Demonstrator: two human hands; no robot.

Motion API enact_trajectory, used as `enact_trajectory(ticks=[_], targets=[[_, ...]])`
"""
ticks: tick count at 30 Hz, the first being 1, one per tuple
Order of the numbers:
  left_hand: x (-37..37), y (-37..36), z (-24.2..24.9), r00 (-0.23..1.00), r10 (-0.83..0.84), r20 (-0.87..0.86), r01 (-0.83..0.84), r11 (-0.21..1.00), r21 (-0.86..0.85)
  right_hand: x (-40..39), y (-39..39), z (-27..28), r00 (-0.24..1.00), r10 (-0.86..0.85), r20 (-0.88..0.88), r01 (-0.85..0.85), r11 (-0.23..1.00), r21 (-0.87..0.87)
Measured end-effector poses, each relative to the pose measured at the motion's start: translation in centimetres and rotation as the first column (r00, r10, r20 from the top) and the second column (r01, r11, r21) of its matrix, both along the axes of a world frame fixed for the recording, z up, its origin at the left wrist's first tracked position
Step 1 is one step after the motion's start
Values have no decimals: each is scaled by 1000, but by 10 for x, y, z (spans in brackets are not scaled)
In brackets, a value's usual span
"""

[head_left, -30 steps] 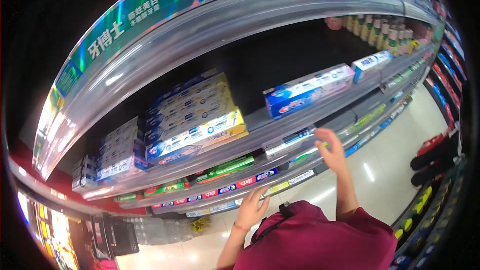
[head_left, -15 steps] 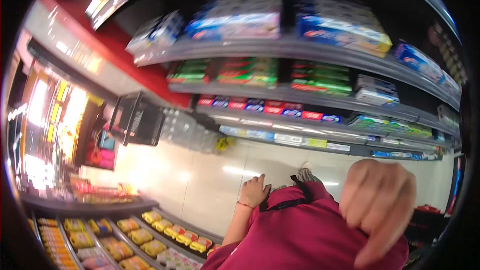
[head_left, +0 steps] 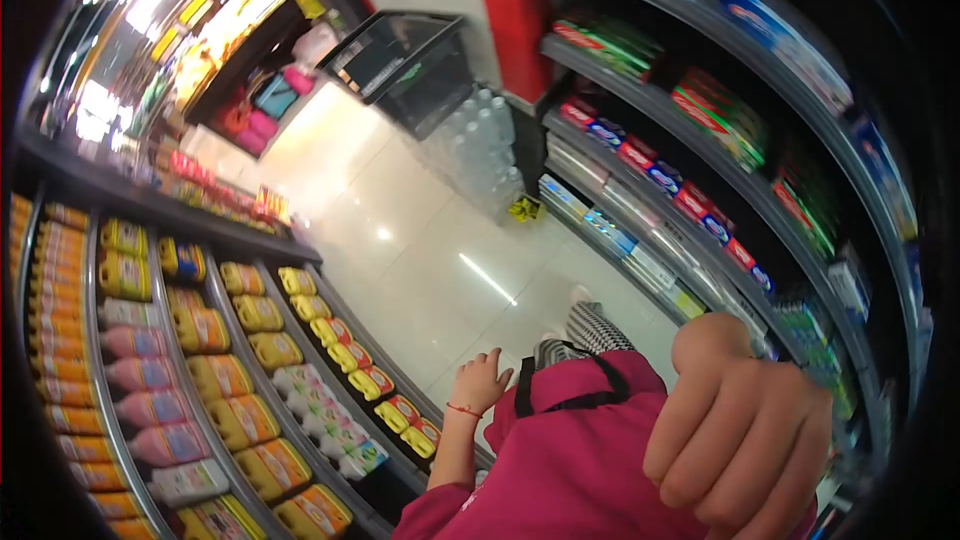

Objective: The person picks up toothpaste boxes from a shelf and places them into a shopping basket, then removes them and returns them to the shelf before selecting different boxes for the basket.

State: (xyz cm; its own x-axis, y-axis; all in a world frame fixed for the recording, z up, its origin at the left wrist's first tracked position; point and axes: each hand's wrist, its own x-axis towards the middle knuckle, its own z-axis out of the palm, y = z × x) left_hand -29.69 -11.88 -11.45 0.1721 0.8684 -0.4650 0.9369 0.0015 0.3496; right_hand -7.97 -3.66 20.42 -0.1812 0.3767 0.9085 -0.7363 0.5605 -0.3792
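Observation:
My left hand (head_left: 480, 381), with a thin red bracelet at the wrist, hangs beside the magenta top (head_left: 575, 450). Its fingers are apart and hold nothing, close to a black strap (head_left: 578, 400) across the front of the top. Large and close to the camera, my right hand (head_left: 745, 430) is raised with the fingers curled down. Its palm is turned away, so I cannot make out whether anything is inside. Behind it, the shelf (head_left: 690, 110) on the right carries red and green toothpaste boxes (head_left: 720, 115).
On the left, shelves hold yellow packs (head_left: 250, 420) and pink bottles (head_left: 165, 440). Ahead on the tiled floor (head_left: 400, 230) are a black crate (head_left: 420, 70), clear water bottles (head_left: 480, 145) and a small yellow item (head_left: 524, 208).
The view has swung left, bringing the aisle, black crate and left shelves further in. My right hand still hangs close to the camera, lower now; my left stays by the top.

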Motion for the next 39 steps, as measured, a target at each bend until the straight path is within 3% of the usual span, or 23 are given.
enact_trajectory(ticks=[4,7,10,12,17,19,21,23,25,28,31,32,34,37,39], targets=[[-19,-13,4,976,213,42,-213,977,-16,-45,31,-5,948,305,94,-308,951,19],[-24,-14,2,930,353,103,-340,932,-124,-80,59,-12,906,416,80,-420,907,30],[-49,-18,-32,814,507,284,-466,861,-205,-110,96,-17,899,437,22,-437,899,37],[-73,-3,-34,797,565,216,-522,823,-225,-124,136,-25,856,515,36,-516,850,107],[-149,84,3,831,554,-47,-556,826,-94,-175,209,-13,896,443,-12,-438,889,132],[-177,129,18,853,521,-25,-519,853,53,-189,244,-17,902,427,-63,-417,899,132],[-195,181,39,882,467,-55,-455,877,152,-187,293,-45,910,414,3,-409,898,162],[-212,227,48,906,422,9,-413,880,234,-182,323,-70,942,63,328,-57,998,-26],[-219,273,66,919,378,112,-394,878,272,-174,341,-96,723,-214,657,357,930,-90],[-234,337,84,871,269,412,-423,836,349,-161,354,-150,484,-56,874,552,794,-255],[-241,397,106,728,179,662,-508,790,344,-139,344,-194,234,145,961,641,720,-265],[-246,418,113,697,137,704,-493,804,332,-135,338,-208,106,72,992,632,765,-123],[-252,467,128,689,41,724,-417,839,349,-132,326,-231,-158,-65,985,566,811,144],[-258,559,144,832,-191,521,-69,897,438,-153,324,-242,-402,186,897,635,762,126],[-263,637,135,876,-368,311,236,890,389,-175,328,-247,-320,160,934,760,632,152]])
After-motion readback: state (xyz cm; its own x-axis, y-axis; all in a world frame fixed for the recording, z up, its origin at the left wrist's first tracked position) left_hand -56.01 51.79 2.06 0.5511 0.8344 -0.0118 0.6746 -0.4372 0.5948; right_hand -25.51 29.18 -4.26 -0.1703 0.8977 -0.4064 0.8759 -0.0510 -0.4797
